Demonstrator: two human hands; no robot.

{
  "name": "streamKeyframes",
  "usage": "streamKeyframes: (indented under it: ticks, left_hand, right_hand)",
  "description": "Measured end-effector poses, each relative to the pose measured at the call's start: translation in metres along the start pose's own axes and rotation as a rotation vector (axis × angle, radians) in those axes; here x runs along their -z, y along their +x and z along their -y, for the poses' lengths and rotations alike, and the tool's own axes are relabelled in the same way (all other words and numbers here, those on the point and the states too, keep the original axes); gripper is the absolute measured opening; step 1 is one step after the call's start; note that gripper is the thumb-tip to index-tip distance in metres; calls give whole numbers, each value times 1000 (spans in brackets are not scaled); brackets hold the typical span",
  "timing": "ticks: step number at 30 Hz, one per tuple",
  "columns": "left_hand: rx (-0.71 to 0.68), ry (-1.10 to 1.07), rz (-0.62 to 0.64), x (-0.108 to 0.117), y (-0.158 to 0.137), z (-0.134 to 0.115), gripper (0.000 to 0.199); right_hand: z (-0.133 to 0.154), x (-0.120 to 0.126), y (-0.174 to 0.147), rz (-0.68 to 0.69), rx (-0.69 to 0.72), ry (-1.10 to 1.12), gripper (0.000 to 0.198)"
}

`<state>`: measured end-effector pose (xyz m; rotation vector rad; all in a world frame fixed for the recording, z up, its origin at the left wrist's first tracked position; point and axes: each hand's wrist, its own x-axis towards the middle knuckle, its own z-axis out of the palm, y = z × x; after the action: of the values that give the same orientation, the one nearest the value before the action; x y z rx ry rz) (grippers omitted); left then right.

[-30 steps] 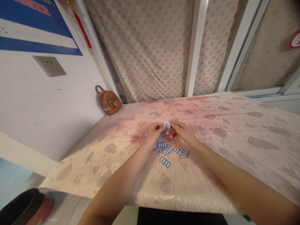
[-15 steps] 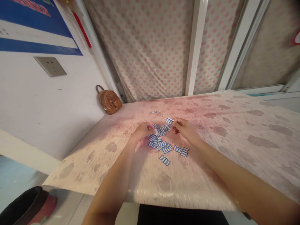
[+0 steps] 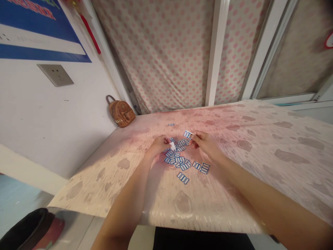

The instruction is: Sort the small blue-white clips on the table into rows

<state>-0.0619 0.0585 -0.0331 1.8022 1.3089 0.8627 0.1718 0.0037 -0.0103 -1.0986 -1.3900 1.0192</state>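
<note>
My left hand (image 3: 159, 144) pinches a small white piece (image 3: 172, 146) like a sticker or card, its plain side towards me, over the left side of the pile. Between finger and thumb of my right hand (image 3: 201, 140) is a small white sticker sheet with blue-framed strips (image 3: 187, 134), held just above the table. A loose pile of similar blue-and-white pieces (image 3: 178, 160) lies between and below my hands. A few lie apart from it: one (image 3: 183, 178) nearer me, a couple (image 3: 205, 168) to the right, one (image 3: 171, 124) farther back.
A pale patterned cloth (image 3: 182, 203) covers the table. At its back left corner, a small brown backpack-shaped bag (image 3: 122, 113) leans by the wall. A dotted curtain (image 3: 166, 55) hangs behind the table. On the floor at left stands a dark-lined bin (image 3: 31, 231).
My left hand has turned its white piece slightly, so more of the plain side shows. My right hand has stayed almost still with its sheet.
</note>
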Motion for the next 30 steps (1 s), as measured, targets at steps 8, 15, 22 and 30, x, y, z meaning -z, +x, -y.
streamKeyframes:
  ticks: [8, 15, 22, 30]
  left_hand:
    - [-87, 37, -184, 9, -6, -21, 13]
    - [-163, 270, -96, 17, -11, -22, 12]
    - [-236, 445, -111, -17, 1, -17, 22]
    - [-292, 402, -139, -32, 5, -14, 7]
  right_hand:
    - [-1, 1, 1, 4, 2, -7, 26]
    - [-1, 1, 0, -9, 12, -15, 24]
    - [2, 0, -1, -19, 14, -31, 22]
    - [2, 1, -1, -28, 11, -36, 21]
